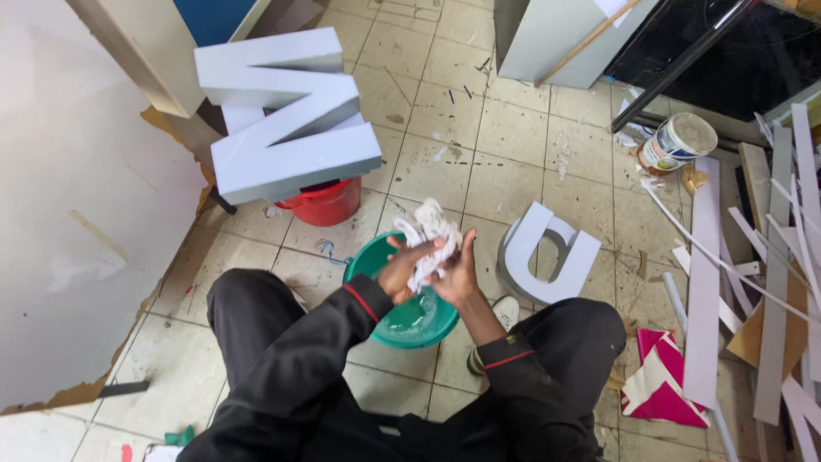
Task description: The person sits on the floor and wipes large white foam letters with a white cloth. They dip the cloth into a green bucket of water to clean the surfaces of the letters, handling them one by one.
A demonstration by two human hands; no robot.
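Note:
Both my hands are closed around a crumpled white cloth (430, 233) held over a green basin (410, 329) with some water in it. My left hand (400, 272) grips the cloth's lower part. My right hand (459, 269) squeezes it from the other side. I sit on the tiled floor with the basin between my knees, in dark trousers and dark sleeves with red trim.
A big pale-grey block letter (286, 115) rests on a red bucket (329, 204) ahead on the left. A smaller grey letter (547, 252) lies right of the basin. A tin can (680, 144), white strips (705, 282) and scrap boards crowd the right side. A large white panel (77, 214) lies left.

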